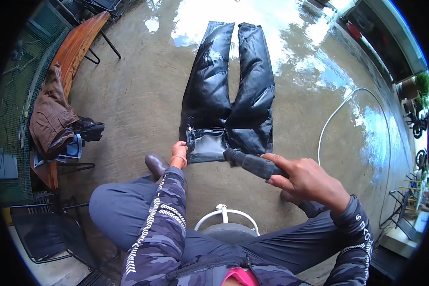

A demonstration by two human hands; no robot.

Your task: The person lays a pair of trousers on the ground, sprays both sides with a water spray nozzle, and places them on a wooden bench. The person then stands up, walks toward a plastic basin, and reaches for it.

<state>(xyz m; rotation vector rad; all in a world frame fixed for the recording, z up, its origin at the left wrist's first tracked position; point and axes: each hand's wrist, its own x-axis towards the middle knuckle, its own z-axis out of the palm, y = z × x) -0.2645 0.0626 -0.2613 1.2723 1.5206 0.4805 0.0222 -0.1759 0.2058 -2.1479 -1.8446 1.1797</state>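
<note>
Black, shiny trousers (209,90) lie flat on the wet concrete ground, legs pointing away from me and the waist end nearest. At the left corner of that waist end, my left hand (178,151) has its fingers closed on the edge. My right hand (305,178) grips a thick black tool with a rounded, cylindrical body (252,163); its exact kind is unclear. The tool's far end touches or hovers just over the waist area, beside a pale glossy patch.
A white hose (325,127) curves over the ground at the right. On the left stand a wooden bench (81,45) with a brown garment (52,114) draped on it and a dark chair (47,233). A white-framed round stool (229,229) is between my legs.
</note>
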